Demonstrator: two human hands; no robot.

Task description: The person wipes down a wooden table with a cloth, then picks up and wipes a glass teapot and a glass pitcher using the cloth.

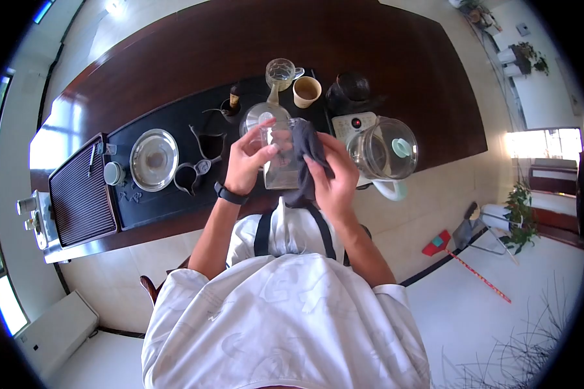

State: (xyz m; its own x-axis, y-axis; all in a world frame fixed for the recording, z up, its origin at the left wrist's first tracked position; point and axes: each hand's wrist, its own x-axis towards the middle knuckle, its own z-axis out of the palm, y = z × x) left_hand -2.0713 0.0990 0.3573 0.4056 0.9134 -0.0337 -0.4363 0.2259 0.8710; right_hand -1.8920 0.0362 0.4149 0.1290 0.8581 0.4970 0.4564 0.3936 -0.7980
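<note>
My left hand (245, 165), with a dark watch on the wrist, is closed around a clear glass cup (281, 134) in front of my chest. My right hand (336, 181) grips a dark grey cloth (307, 155) and presses it against the cup's right side; part of the cloth hangs down. Just beyond the cup sits a glass teapot (256, 115), partly hidden by my hands. Below the cup, a clear box-like shape (281, 176) shows between my hands; I cannot make out what it is.
A glass kettle (386, 152) stands right by a white control base (355, 123). Behind are a glass mug (280, 72), a paper cup (307, 91) and a dark vessel (349, 91). Leftward are a metal plate (136, 162), a lidded jar (114, 173) and a slatted tea tray (84, 191).
</note>
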